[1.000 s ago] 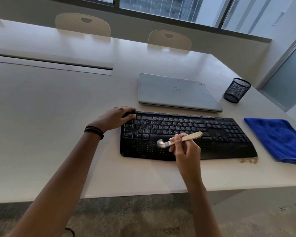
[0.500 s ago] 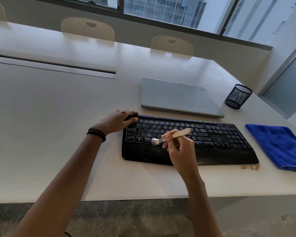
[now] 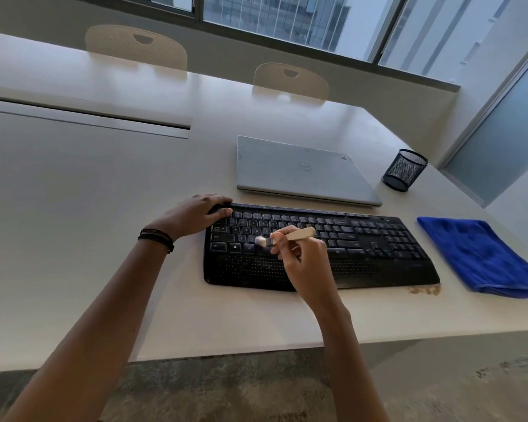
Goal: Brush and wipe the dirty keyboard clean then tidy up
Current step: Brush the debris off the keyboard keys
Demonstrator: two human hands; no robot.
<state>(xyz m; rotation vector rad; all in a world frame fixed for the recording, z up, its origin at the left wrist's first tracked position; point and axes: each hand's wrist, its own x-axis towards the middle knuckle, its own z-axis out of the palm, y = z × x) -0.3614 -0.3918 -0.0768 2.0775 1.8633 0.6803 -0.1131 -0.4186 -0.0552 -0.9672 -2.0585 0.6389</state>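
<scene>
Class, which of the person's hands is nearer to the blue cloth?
Right. The right hand, holding the brush, is over the middle of the keyboard, left of the blue cloth; the left hand rests on its far-left corner, farther away.

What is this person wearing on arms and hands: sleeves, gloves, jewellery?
No sleeves or gloves are in view. The left hand has several thin dark bands stacked around its wrist. The right hand has nothing on its wrist.
</scene>
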